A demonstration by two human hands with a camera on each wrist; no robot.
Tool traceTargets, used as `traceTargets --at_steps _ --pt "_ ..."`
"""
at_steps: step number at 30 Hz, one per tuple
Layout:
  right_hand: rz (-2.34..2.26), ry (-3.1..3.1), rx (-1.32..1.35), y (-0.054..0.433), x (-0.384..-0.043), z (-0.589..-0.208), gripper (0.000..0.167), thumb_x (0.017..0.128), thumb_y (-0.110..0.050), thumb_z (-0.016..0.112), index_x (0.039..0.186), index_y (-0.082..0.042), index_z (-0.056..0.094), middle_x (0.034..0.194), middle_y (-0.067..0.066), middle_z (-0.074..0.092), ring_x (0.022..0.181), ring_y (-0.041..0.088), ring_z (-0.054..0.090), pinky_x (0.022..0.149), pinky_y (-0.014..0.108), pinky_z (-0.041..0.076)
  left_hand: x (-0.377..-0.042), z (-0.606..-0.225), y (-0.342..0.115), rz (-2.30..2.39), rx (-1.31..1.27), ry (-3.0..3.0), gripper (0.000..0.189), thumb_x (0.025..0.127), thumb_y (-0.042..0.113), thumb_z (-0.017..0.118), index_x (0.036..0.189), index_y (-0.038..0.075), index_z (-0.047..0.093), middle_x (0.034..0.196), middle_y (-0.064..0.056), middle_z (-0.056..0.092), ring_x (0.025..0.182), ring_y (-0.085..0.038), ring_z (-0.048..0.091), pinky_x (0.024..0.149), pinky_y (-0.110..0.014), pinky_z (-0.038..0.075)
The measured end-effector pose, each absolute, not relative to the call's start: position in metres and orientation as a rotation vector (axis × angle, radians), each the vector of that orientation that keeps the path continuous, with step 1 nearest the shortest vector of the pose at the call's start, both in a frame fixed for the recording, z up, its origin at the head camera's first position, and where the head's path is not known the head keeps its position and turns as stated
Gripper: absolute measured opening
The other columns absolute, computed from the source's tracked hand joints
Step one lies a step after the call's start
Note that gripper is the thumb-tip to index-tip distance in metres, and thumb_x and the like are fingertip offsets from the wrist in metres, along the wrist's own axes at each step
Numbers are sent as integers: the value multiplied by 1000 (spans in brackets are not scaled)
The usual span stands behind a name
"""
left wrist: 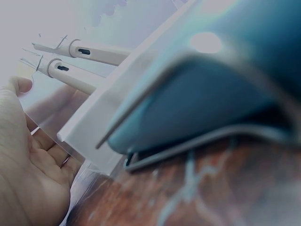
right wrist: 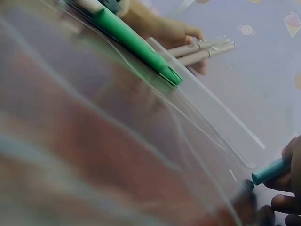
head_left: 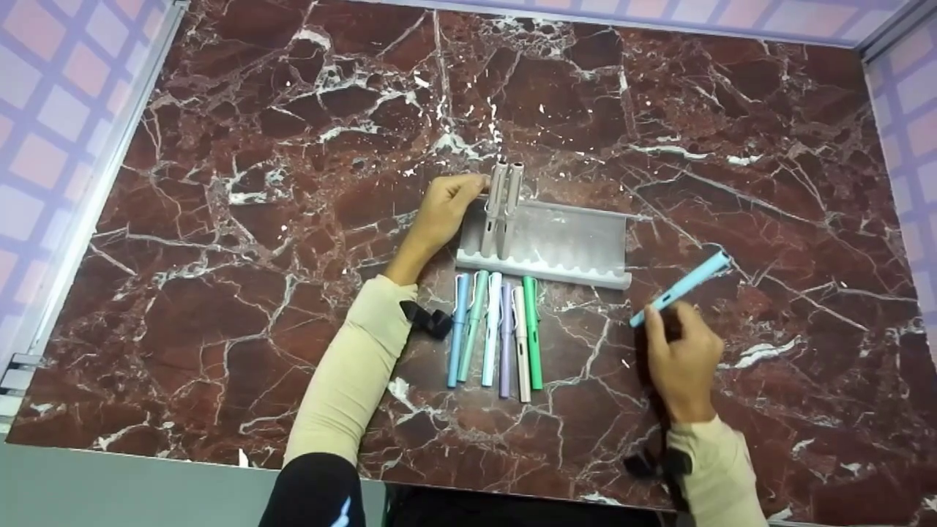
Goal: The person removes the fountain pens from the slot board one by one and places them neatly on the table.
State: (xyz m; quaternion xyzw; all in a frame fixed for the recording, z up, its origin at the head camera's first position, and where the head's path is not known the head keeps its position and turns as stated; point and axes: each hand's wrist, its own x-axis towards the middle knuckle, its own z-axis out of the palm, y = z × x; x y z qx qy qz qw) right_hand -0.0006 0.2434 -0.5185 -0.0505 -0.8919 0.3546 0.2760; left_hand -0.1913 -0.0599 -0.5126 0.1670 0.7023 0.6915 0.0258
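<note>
My left hand [head_left: 446, 208] holds the left edge of a clear pen stand [head_left: 575, 238], its thumb by the upper corner and other fingers behind the panel in the left wrist view. Two beige pens [head_left: 511, 212] rest side by side in the stand's left slots, caps uppermost. Off to the right, my right hand [head_left: 684, 359] pinches a light blue pen [head_left: 688, 282] near its lower end, the capped end pointing up and away. In the right wrist view only the lower tip of this pen [right wrist: 270, 172] shows among the fingers.
In front of the stand several capped pens lie in a row, from a blue pen [head_left: 459, 333] through a purple pen [head_left: 506, 344] to a green pen [head_left: 531, 333]. They sit on a red marbled tabletop [head_left: 241, 293]. Patterned panels [head_left: 66, 88] border the table's back and sides.
</note>
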Motion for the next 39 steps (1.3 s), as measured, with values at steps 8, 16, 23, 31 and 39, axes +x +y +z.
traceTargets --at_steps 8,16,23,31,39 --pt "973 -2403 -104 240 8 -522 8 86 -6 76 84 0 71 69 10 68 58 13 52 56 18 38 -191 -512 -60 2139 486 2166 31 101 6 48 90 -11 70 102 -23 74 92 -16 69 97 -40 53" --pt "1045 -2421 2 226 2 -524 5 85 -4 76 85 -2 71 67 7 67 57 11 51 54 16 40 -193 -512 -60 2091 498 2208 32 102 10 48 96 -10 71 102 -21 74 93 -18 69 95 -35 53" --pt "1158 -2407 175 204 -11 -525 5 86 1 73 91 0 71 71 8 68 57 11 53 53 17 43 -192 -514 -60 2105 484 2192 32 102 9 47 92 -11 70 105 -23 73 98 -22 70 97 -36 53" --pt "1155 -2451 281 177 -24 -524 6 89 -6 73 92 -2 72 75 7 69 62 20 60 54 34 48 -192 -515 -61 2107 495 2209 32 101 9 47 93 -10 72 100 -21 74 93 -24 68 94 -37 54" --pt "1164 -2449 279 173 -24 -524 5 87 -5 74 91 -2 71 66 4 62 54 15 51 50 28 40 -191 -514 -60 2111 513 2202 32 101 8 47 91 -9 72 98 -20 75 88 -13 68 94 -38 54"
